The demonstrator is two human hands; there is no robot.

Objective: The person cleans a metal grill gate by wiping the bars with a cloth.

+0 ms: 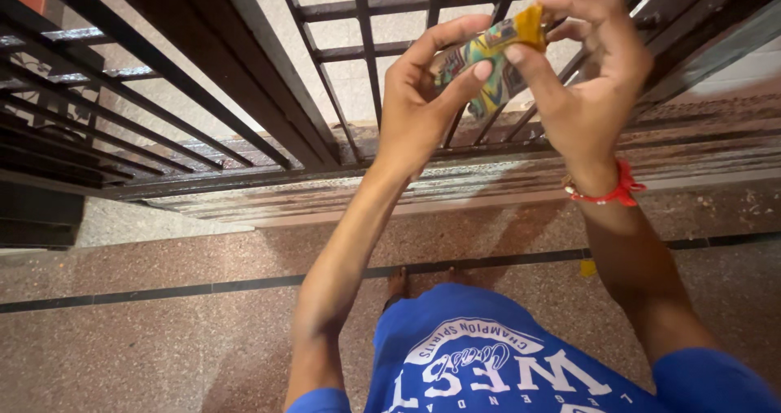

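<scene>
Held up before the dark metal railing (244, 112), the small yellow-and-green packet (488, 55) looks light, thin and crinkly, pinched by the left hand (423, 104) mid-body and the right hand (586, 71) at its top corner.

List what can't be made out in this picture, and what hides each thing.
- Small packet, head view: its middle and lower end are covered by the fingers of the left hand and right hand; whether it is torn open cannot be told.
- Feet, head view: mostly hidden behind the blue shirt.
- Metal grille, head view: cut off by the top and left edges.
</scene>
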